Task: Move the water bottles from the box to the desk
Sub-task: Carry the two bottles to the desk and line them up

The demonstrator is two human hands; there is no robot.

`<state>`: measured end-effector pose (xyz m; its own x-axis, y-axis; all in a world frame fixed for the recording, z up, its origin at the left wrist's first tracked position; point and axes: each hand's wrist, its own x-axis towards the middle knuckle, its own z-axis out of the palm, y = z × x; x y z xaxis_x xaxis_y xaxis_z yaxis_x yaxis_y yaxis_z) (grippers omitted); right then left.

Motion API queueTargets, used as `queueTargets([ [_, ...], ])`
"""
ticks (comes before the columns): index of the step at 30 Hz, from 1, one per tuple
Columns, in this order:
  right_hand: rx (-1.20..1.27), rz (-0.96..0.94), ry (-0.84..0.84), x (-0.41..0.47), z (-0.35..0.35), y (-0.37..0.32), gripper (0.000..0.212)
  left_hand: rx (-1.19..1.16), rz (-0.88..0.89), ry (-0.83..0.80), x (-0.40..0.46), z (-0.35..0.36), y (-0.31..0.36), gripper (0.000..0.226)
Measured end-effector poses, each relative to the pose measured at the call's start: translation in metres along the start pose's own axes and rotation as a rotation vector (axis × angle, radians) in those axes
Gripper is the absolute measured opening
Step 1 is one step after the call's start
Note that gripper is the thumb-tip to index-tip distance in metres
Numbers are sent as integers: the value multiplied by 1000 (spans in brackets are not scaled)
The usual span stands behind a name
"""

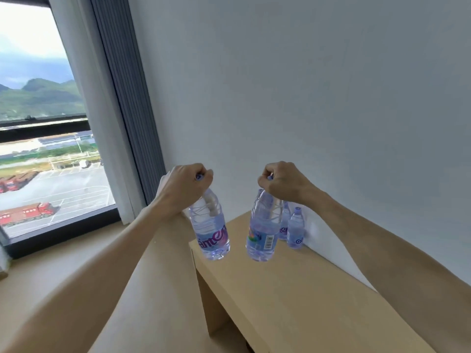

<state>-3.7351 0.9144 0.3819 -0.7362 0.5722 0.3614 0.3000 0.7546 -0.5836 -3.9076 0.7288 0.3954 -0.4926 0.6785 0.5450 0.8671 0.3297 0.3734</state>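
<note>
My left hand [182,186] grips the cap of a clear water bottle [211,231] with a purple label, which hangs above the desk's left end. My right hand [283,183] grips the cap of a second water bottle [263,234], hanging over the light wooden desk [300,296]. Two more bottles stand upright on the desk against the wall, one [296,229] in full view and the other [285,225] partly hidden behind the bottle I hold. The box is out of view.
A white wall [305,98] runs along the back of the desk. At the left a large window [46,149] with a grey blind reaches down to a pale sill ledge [63,263]. The desk's open underside shows at the bottom.
</note>
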Motion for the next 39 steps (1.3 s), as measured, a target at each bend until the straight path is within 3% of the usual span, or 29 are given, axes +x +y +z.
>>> queueTargets([
  [16, -17, 328, 69, 59, -8, 184, 16, -297, 230, -348, 131, 211, 28, 36],
  [29, -136, 692, 153, 34, 5, 268, 16, -493, 566, -724, 174, 378, 41, 30],
  [39, -213, 920, 180, -4, 31, 297, 15, -448, 831, -907, 161, 459, 62, 24],
])
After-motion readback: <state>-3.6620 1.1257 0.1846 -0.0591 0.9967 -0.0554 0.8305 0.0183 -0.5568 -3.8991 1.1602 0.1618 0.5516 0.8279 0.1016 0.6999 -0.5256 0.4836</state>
